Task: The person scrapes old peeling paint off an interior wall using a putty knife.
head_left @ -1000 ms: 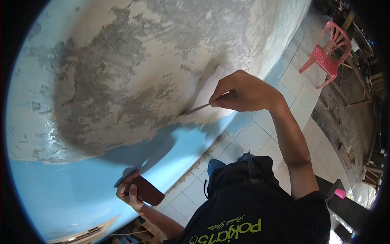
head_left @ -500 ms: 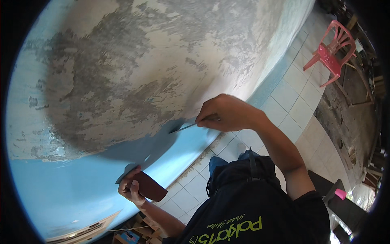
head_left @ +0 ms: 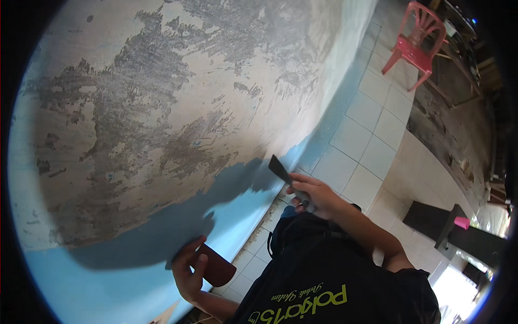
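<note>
My right hand point(head_left: 319, 197) is closed round the handle of a putty knife point(head_left: 279, 169), in front of my body. Its dark, flared blade points up and left toward the wall point(head_left: 216, 124); I cannot tell whether it touches. Lower left, my left hand point(head_left: 188, 274) grips a curved reddish-brown piece of sandpaper point(head_left: 218, 266), thumb on the near side. Part of the piece is hidden by the fingers. On the wall, patchy white and grey scraped surface meets a light blue painted band point(head_left: 135, 270) along a ragged edge.
White floor tiles point(head_left: 364, 129) run along the wall's foot, with grit in the corner. A red plastic chair point(head_left: 415, 48) stands at the upper right. A dark bench point(head_left: 475, 243) with a pink cup point(head_left: 462, 222) is at the right.
My right hand has drawn back from the wall toward my body, and the knife has turned so its blade points up. My left hand still holds the sandpaper. The view has shifted.
</note>
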Demonstrator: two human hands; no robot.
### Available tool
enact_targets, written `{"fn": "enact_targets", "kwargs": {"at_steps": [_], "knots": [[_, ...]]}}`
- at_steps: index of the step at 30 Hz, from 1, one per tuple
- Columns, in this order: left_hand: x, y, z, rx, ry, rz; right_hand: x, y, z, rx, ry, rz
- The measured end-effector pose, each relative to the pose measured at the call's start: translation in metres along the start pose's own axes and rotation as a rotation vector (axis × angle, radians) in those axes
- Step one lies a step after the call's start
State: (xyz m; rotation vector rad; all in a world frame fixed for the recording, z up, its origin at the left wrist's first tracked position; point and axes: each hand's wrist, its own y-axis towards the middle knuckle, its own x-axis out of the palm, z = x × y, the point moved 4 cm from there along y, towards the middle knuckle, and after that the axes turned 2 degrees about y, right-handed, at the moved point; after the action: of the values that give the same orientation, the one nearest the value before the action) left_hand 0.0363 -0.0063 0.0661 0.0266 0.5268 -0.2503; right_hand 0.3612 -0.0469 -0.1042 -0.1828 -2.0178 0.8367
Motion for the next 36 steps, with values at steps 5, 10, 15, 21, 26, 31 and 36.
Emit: {"fn": "enact_targets", "kwargs": {"at_steps": [5,10,15,21,26,31,36], "knots": [[-0.009,0.007,-0.003,0.046,0.129,-0.313,0.07,-0.023,0.013,-0.017,0.072,-0.038],[-0.013,0.01,-0.011,-0.096,0.053,-0.472,0.104,-0.049,0.016,-0.301,-0.327,0.035],[-0.012,0.012,-0.013,0.098,0.137,-0.526,0.136,-0.06,0.038,-0.844,-0.45,0.096],[-0.015,0.015,-0.016,0.345,0.198,-0.626,0.177,-0.069,0.083,-0.95,-0.517,-0.03],[-0.012,0.01,-0.019,0.302,0.147,-0.584,0.185,-0.053,0.097,-1.073,-0.561,0.078],[-0.02,0.005,-0.026,0.252,0.136,-0.566,0.197,-0.055,0.106,-1.17,-0.577,0.068],[-0.031,-0.006,-0.035,0.263,0.186,-0.502,0.197,-0.045,0.118,-1.189,-0.511,0.081]]}}
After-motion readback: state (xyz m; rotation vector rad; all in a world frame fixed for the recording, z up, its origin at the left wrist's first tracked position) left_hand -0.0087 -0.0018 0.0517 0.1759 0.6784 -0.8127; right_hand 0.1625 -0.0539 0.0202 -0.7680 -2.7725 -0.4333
